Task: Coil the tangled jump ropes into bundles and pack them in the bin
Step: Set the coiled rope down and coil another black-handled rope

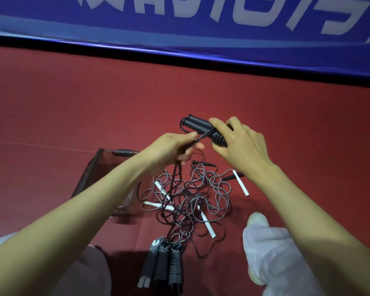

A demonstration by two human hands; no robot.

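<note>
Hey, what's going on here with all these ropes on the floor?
A person on the red floor is bundling a black jump rope. The right hand grips its two black handles together, while the left hand pinches the cord, wrapping it around them. Below lies a tangle of grey and black ropes with white handles. Three wound bundles sit nearer the person, outside the clear bin on the left.

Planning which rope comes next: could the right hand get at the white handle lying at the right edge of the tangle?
Probably yes, once freed. The white handle lies uncovered on the mat near the right hand, but its fingers now grip the black handles.
</note>
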